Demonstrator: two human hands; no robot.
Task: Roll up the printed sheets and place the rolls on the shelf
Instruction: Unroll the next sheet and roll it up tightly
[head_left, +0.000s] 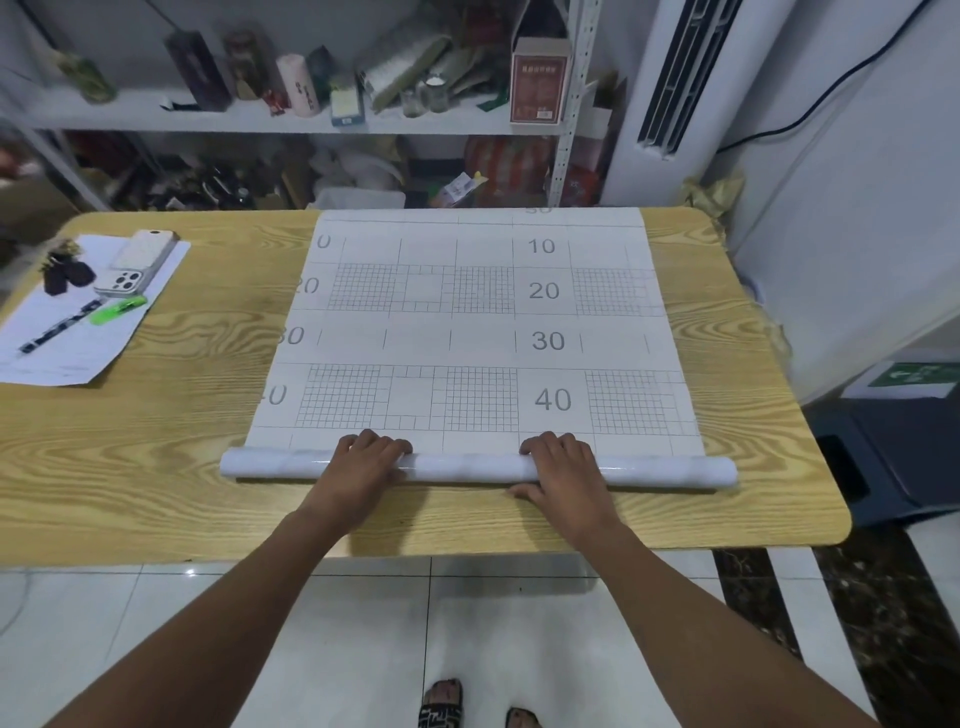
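A large printed sheet (478, 332) with grid squares and the numbers 10 to 40 lies flat on the wooden table (171, 447). Its near end is wound into a glossy white roll (467, 467) lying across the table. My left hand (363, 462) grips the roll left of its middle, fingers curled over the top. Right of the middle, my right hand (563, 467) grips the same roll, fingers over it and thumb on the near side. The metal shelf (260, 122) stands behind the table.
At the table's far left lie papers (67, 343) with two phones (137, 265), keys (67, 270), a pen and a green lighter (117, 310). The shelf boards are crowded with bottles and boxes. A standing air conditioner (685, 93) is at the right.
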